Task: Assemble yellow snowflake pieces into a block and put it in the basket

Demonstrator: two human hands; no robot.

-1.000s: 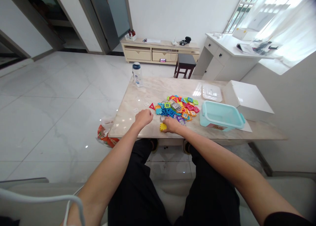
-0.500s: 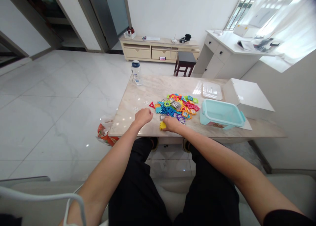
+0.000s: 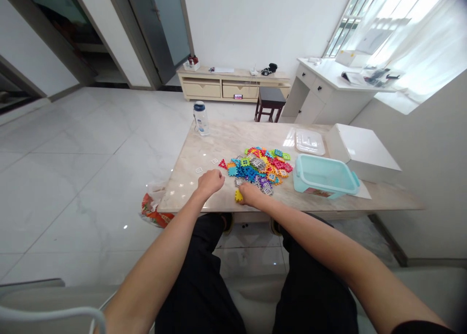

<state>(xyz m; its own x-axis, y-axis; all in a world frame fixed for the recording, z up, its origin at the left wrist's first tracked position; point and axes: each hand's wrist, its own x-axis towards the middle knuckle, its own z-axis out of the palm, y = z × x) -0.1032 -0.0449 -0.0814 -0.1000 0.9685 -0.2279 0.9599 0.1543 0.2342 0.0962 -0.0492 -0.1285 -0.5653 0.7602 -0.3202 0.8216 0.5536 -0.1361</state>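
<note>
One yellow block seems gripped by the right hand; moving it would need a snug pinch. The left hand looks curled closed.

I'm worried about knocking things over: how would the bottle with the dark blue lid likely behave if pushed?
The bottle would probably tip if pushed near its lid, being tall and narrow. A low push might slide it, since the tabletop looks glossy. It appears clear and smooth, suggesting fairly stiff plastic.
</note>
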